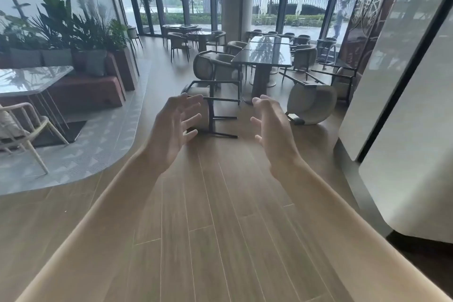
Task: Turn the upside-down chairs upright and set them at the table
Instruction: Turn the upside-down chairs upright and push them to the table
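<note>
A chair with dark metal legs (215,105) lies tipped over on the wooden floor straight ahead, its legs pointing right. A second overturned beige chair (311,103) lies to the right of it, and a third (343,78) behind that. The dark glossy table (263,56) stands just beyond them, with an upright chair (215,64) at its left side. My left hand (174,127) and my right hand (272,127) are stretched out in front of me, fingers spread, holding nothing. Both hands are short of the nearest chair.
A white curved wall (397,105) runs along the right. A raised grey platform (81,157) with a light wooden chair (22,130), a marble table (29,78) and a red bench with plants sits on the left. More tables and chairs stand by the windows behind.
</note>
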Demonstrator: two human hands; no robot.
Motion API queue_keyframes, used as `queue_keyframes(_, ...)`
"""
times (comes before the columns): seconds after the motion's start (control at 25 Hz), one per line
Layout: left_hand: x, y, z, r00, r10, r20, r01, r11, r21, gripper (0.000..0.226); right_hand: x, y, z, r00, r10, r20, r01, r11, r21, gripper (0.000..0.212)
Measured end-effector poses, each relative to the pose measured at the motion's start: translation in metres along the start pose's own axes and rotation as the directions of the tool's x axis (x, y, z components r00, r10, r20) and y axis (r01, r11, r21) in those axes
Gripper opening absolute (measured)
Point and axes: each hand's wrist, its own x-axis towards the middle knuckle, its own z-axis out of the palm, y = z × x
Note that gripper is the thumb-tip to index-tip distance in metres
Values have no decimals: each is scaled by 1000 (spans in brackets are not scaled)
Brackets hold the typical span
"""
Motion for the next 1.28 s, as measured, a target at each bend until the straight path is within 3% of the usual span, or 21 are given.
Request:
queue_keyframes(0.16, 39, 5, -40, 1000, -15, -8, 15, 1000, -11, 57, 41, 11, 53, 999, -14, 31, 13, 999, 30, 46)
queue_keyframes(0.56, 172, 31, -191, 992, 73, -106, -73, 997, 6, 68, 176, 28, 226, 997, -36, 67, 36, 999, 9, 36)
queue_keyframes(0.92, 301, 14, -253, 987, 57, -152, -57, 998, 1, 74, 297, 58, 288, 997, -12, 79, 10, 1000, 24, 37)
queue_keyframes(1.08, 373, 9, -270, 987, 93, -131, -91, 996, 17, 92, 386, 67, 304, 994, -21, 106, 17, 999, 44, 36)
queue_keyframes(1.28, 485, 22, -289, 984, 88, -156, -85, 996, 27, 92, 500, 76, 324, 993, -19, 117, 14, 999, 47, 32)
